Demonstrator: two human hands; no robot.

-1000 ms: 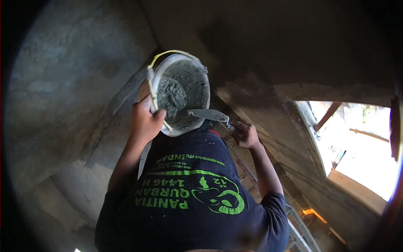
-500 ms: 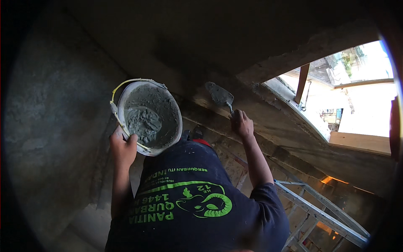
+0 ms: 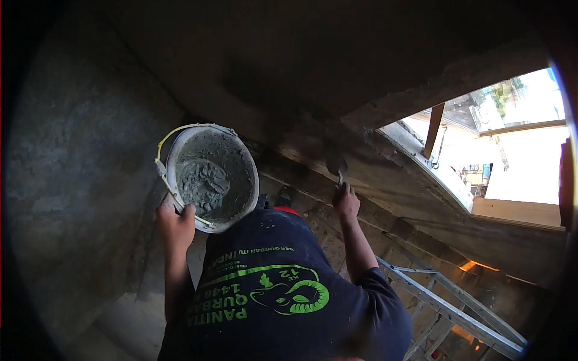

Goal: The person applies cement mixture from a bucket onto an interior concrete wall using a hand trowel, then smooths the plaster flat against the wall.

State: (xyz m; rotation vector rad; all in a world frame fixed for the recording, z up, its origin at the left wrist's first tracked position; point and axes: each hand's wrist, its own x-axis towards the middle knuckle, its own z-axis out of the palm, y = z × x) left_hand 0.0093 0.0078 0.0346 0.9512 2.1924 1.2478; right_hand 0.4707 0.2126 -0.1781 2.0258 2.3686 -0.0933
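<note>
The left hand (image 3: 176, 225) was curled tight on the edge of a bucket (image 3: 255, 186). Wet gray mush (image 3: 205, 183) sat inside, past the thumb. The right hand (image 3: 346, 203) was closed around a trowel (image 3: 338, 168), which poked out beyond the fist.

Daylight enters through the window opening (image 3: 518, 165), well to the right of the right hand (image 3: 346, 203), and burns out to plain white in places. Beyond both hands the scene sinks to near-black, so the trowel (image 3: 338, 165) ahead of the right hand nearly merges with the gloom. Beside the left hand (image 3: 176, 227), the bucket (image 3: 239, 165) is softly lit and reasonably sharp. Orange glints show below and right of the right hand. Fisheye curvature bends the outer edges, the rim darkens to black, and bluish fringing edges the far-right glare.
</note>
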